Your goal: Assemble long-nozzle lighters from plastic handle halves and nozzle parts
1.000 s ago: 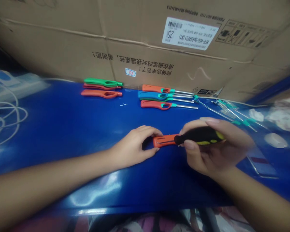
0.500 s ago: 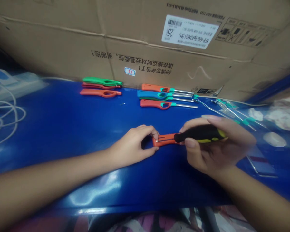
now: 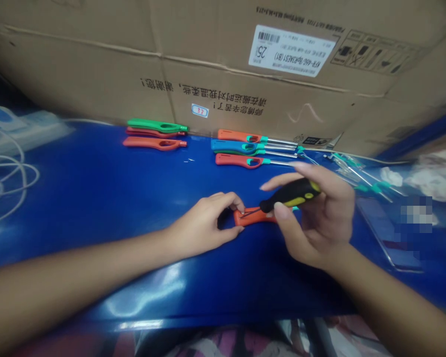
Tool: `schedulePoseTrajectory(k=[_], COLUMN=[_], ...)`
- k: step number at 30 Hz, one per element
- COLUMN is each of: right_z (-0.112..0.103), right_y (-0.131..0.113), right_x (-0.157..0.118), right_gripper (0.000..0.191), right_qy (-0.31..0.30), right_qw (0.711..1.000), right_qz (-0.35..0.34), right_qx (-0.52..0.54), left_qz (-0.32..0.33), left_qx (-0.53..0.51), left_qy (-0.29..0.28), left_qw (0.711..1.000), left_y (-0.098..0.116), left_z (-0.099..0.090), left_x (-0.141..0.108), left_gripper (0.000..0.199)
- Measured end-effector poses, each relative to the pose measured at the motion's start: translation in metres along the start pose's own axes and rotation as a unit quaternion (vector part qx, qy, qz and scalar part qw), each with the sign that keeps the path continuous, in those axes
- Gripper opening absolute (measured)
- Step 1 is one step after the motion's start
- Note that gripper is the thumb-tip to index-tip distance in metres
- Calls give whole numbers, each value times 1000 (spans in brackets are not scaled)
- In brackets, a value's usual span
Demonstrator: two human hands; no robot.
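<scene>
My left hand (image 3: 204, 222) grips the left end of an orange plastic lighter body (image 3: 254, 216), which lies on the blue table top. My right hand (image 3: 314, 218) holds a black and yellow screwdriver (image 3: 292, 195) between thumb and fingers. Its thin metal shaft (image 3: 250, 213) reaches down to the lighter body, and its tip appears to rest near the left end. The right hand's lower fingers hide part of the body's right end.
Green and red lighter bodies (image 3: 156, 134) and assembled lighters with metal nozzles (image 3: 254, 147) lie near a large cardboard box (image 3: 208, 64) at the back. Loose metal nozzles with teal collars (image 3: 371, 182) lie to the right. A white cable (image 3: 9, 176) lies to the left.
The screwdriver's handle has moved left and tilted up with my right hand, showing more of the shaft. My left hand and the orange lighter body have hardly moved.
</scene>
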State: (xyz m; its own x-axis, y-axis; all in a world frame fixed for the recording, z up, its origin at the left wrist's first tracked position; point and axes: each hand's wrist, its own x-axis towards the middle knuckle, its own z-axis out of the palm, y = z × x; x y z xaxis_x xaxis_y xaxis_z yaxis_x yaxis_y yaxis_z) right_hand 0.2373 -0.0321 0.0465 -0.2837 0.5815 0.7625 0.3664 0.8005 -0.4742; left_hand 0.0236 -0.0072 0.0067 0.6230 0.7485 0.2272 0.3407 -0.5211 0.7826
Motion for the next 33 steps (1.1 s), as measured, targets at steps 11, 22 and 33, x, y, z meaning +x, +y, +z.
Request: schedulePoseTrajectory(k=[11, 22, 33], right_z=[-22, -6, -4], right_y=[-14, -8, 20], right_x=[47, 45, 38], right_gripper=[42, 31, 18], right_qy=[-194, -86, 32], right_qw=[943, 974, 989], right_qz=[-17, -23, -43], right_qx=[-269, -209, -137], left_qz=[64, 56, 58], left_qx=[53, 57, 52], left_qy=[3, 4, 5], left_qw=[997, 997, 997], left_y=[-6, -6, -6], left_z=[2, 3, 3], left_x=[-2, -1, -1], left_gripper=[47, 39, 39])
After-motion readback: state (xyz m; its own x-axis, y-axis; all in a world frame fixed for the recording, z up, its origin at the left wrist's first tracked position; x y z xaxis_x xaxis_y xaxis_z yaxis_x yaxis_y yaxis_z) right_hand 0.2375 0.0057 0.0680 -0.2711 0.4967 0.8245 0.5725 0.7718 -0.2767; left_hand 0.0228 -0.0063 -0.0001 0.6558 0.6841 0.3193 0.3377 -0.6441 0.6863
